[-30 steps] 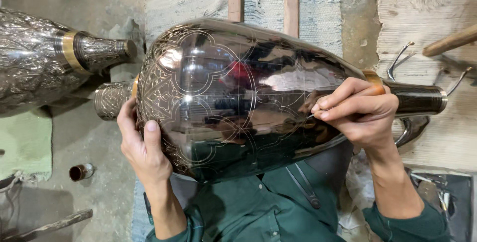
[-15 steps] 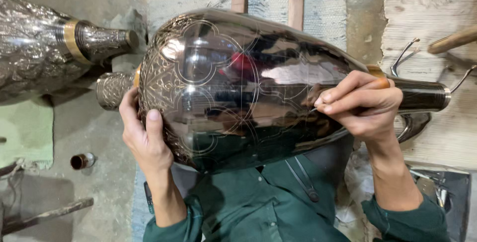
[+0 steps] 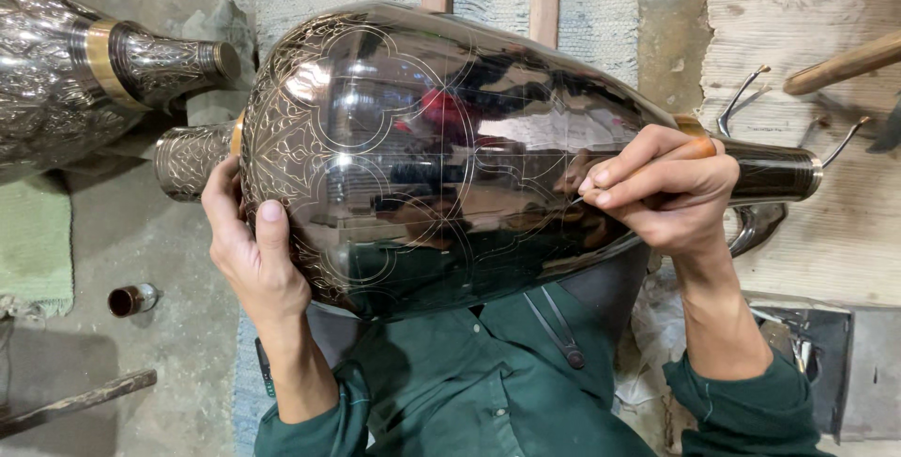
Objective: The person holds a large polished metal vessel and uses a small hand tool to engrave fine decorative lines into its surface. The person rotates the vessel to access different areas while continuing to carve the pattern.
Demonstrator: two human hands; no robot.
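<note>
Head view: you're cradling the large dark metal vase (image 3: 441,157) sideways across your lap, left hand (image 3: 249,251) cupped open against its wide end to steady it, while your right hand (image 3: 666,190) is pinching a wooden-handled engraving tool (image 3: 699,148) to its surface

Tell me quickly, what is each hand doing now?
Left hand: open, pressed flat against the metal vase.
Right hand: closed on a thin engraving tool.
</note>
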